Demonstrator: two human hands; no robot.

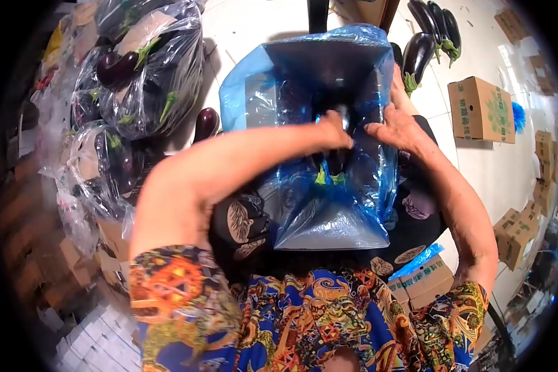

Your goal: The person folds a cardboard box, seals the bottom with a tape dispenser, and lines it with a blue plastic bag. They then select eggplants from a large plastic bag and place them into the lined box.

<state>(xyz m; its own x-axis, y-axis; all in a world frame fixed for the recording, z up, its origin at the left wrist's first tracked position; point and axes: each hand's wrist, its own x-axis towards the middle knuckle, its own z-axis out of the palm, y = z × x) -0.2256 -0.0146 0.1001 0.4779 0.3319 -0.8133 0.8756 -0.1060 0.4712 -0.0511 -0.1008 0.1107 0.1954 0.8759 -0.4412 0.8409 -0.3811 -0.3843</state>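
A box lined with a blue plastic bag (332, 237) stands in front of my body, its mouth facing up. My left hand (336, 131) reaches down into it, over the dark eggplants (336, 162) lying inside; their green stems point toward me. The left fingers are blurred and partly hidden against the dark eggplants, and I cannot tell whether they grip one. At the right side of the box, my right hand (404, 129) is closed over the bag-covered edge, thumb on the inner side and fingers outside.
Clear bags of eggplants (146, 80) are piled at left, with a loose eggplant (206, 124) beside them. More eggplants (420, 57) lie on the pale floor at upper right. A printed cardboard box (481, 110) stands at right, and further boxes (516, 234) line the right edge.
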